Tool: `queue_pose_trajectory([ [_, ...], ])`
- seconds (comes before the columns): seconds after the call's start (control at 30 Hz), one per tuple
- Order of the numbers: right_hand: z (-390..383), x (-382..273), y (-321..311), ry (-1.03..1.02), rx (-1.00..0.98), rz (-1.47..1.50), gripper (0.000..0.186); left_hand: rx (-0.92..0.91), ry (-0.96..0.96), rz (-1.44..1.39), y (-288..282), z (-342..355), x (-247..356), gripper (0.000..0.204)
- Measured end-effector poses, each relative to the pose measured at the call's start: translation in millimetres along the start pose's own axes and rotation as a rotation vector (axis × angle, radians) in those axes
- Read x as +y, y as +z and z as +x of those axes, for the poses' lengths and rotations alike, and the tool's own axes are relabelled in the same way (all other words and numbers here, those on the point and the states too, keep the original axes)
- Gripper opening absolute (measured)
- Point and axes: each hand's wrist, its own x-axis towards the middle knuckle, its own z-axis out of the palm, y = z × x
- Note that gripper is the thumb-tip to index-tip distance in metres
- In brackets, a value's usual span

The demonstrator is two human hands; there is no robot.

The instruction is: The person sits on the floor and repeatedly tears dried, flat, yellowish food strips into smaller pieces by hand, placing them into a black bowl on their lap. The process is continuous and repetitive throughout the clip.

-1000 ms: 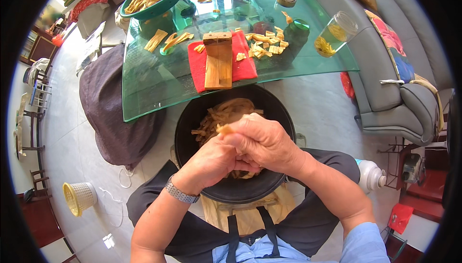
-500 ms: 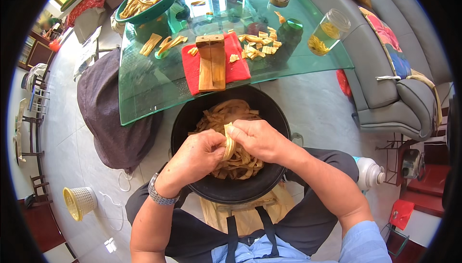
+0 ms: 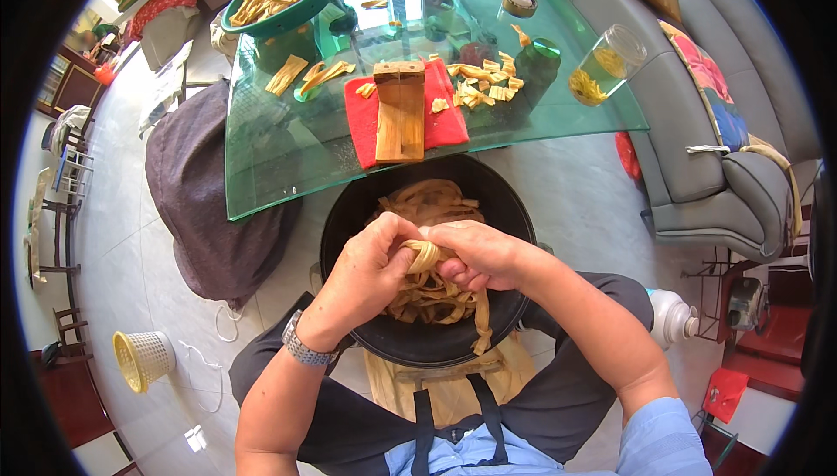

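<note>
Strip [image 3: 425, 255] lay looped between 2 hands, pinched by fingers of the left hand [image 3: 370, 262] and right hand [image 3: 475, 254] alike.
Neither hand was clearly nearer; a tail [image 3: 482, 315], apparently its own, hung below the right, long axis toward the wearer. Beneath sat a black pot [image 3: 506, 214] of similar strips [image 3: 432, 201]; beyond, a wooden block [image 3: 400, 119].

The held strip [image 3: 425, 255] is pale yellow, the loose strips [image 3: 432, 306] tan, the pot [image 3: 510, 214] black. Green tints the glass table [image 3: 279, 162]; its cloth [image 3: 447, 127] is red, the wooden block [image 3: 410, 119] honey-brown, the basin [image 3: 283, 24] teal. The shirt [image 3: 660, 441] is light blue, the patterned fabric [image 3: 708, 75] pink and blue.
</note>
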Motion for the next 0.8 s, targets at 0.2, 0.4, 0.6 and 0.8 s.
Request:
queue_pose_trajectory([
  [0.2,-1,-8,4,-0.551,0.209,-0.542,0.043,0.037,-0.014,-0.400,-3,9,-7,0.030],
  [0.4,-9,-16,7,-0.686,0.126,-0.360,0.021,-0.075,-0.082,-0.950,-14,6,12,0.046],
  [0.6,-7,-10,4,-0.457,0.124,-0.061,0.029,0.227,-0.099,-0.263,-2,12,-1,0.011],
  [0.8,-2,-6,9,-0.653,0.189,-0.291,0.029,0.055,-0.042,-0.360,-1,0,13,0.022],
])
